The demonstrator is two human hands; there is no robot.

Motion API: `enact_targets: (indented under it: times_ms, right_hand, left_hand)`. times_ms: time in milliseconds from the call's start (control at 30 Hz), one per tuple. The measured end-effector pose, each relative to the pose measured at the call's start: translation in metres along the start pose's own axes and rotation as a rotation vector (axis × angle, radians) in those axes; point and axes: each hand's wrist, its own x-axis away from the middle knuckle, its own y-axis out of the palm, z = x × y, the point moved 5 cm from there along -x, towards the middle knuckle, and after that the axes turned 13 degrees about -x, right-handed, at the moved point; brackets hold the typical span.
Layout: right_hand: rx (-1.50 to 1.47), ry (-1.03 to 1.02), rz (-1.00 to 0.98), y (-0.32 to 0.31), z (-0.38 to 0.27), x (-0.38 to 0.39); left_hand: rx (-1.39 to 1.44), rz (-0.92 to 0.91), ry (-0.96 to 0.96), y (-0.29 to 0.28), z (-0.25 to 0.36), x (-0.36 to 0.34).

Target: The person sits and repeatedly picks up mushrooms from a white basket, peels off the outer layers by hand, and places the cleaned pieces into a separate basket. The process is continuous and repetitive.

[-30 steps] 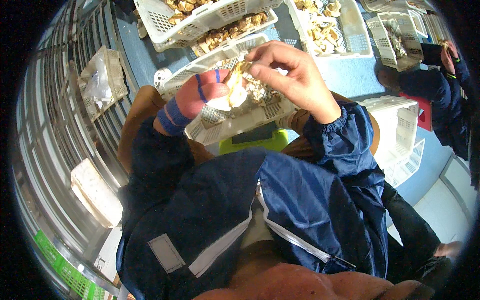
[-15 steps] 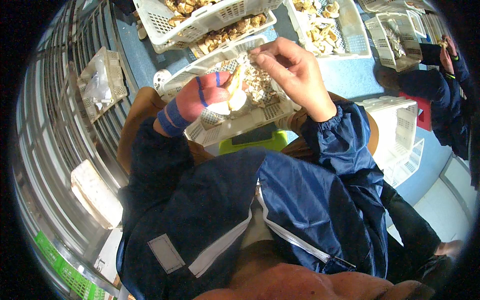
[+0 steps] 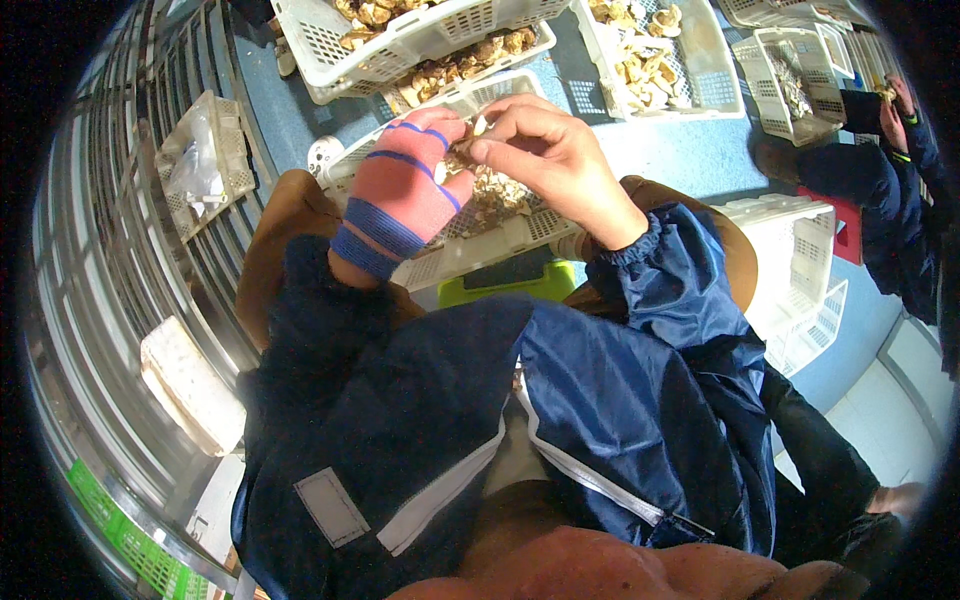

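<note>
My left hand (image 3: 405, 185), in a pink glove with blue stripes, is closed around a pale mushroom (image 3: 480, 126) and turned with its back up, so most of the mushroom is hidden. The fingers of my bare right hand (image 3: 560, 165) are bent in and pinch at the mushroom's edge, close against the gloved fingertips. Both hands are above a white plastic crate (image 3: 470, 258) between my knees. Small pale and brown mushroom scraps (image 3: 505, 195) lie in that crate.
Ahead stand white crates (image 3: 345, 75) of brown mushrooms; another crate (image 3: 735, 95) holds pale pieces. A lime-green stool (image 3: 505, 288) is below the near crate. Metal racking (image 3: 110, 250) with a basket (image 3: 238, 175) lines the left. White crates (image 3: 800, 260) and another person (image 3: 850, 180) are at right.
My left hand has rolled over, back upward, and shifted up; the mushroom that showed plainly is now mostly covered. My right hand has moved left and slightly nearer, meeting the left.
</note>
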Motion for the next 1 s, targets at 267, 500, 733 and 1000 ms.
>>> enact_targets:
  times_ms: [267,500,733,1000]
  right_hand:
    - [-0.122,0.039,0.023,-0.018,-0.009,-0.007]
    - [-0.194,-0.057,0.051,-0.015,-0.02,-0.007]
    - [0.354,-0.413,-0.054,0.008,-0.038,0.002]
    - [0.533,-0.486,0.058,0.014,-0.041,0.008]
  left_hand:
    - [0.962,-0.116,-0.444,0.012,-0.029,-0.001]
    - [1.799,-0.385,-0.544,0.033,-0.015,0.012]
    - [1.65,-0.097,-0.547,0.028,-0.014,0.003]
    - [1.205,-0.082,-0.286,0.018,-0.006,0.004]
